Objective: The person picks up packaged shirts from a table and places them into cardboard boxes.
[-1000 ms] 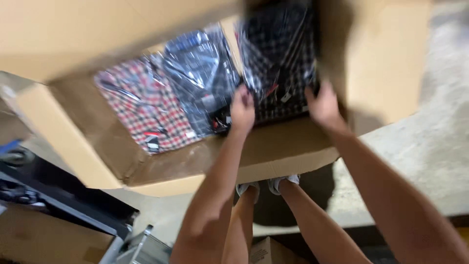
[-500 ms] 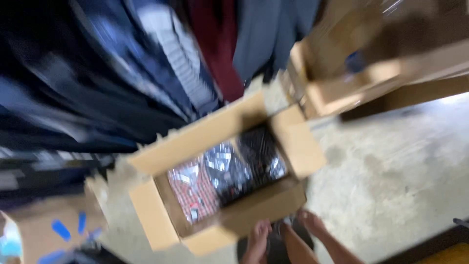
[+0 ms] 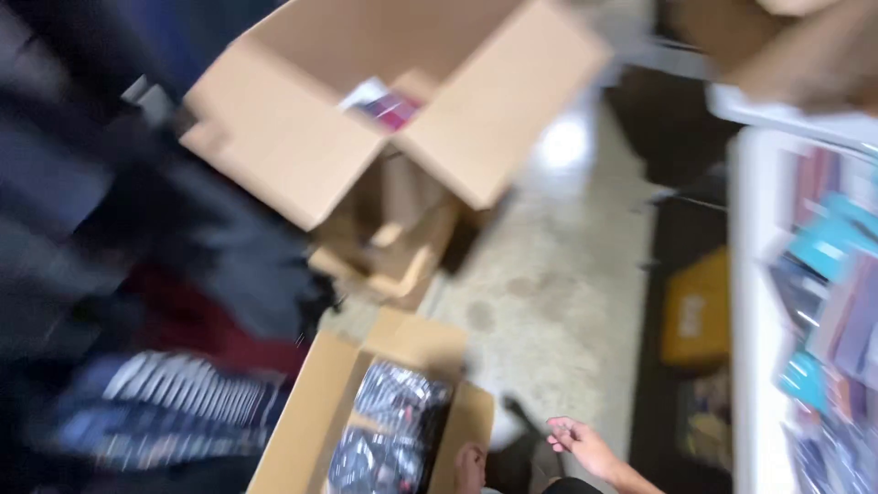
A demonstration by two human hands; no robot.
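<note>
At the far left hang blurred clothes (image 3: 137,274), dark ones above, a red one and a striped navy-and-white one below. Just right of them, at the bottom edge, stands the open box (image 3: 302,430), and in it lie bagged shirts (image 3: 393,407), dark checked cloth under shiny plastic, filling the part of the inside that shows. Above it a bigger box (image 3: 302,137) is tilted with its flaps spread, a red and white item just visible in its mouth, and cardboard scraps (image 3: 393,256) are stacked beneath it. The left hand (image 3: 471,467) sits just beside the lower box's right flap, apart from the shirts. Only a small part of it shows at the frame edge, so I cannot tell how its fingers are set. The right hand (image 3: 581,441) hangs over the bare floor (image 3: 549,274), near the box but clear of it, fingers loosely spread and holding nothing. By my reading this is a pause between grips, with the box packed and no hand on it. Any fresh hold on the box would call for both hands to come back left, one to each side. Further right are a yellow object (image 3: 695,316) and a white shelf (image 3: 745,320) of coloured packets.
</note>
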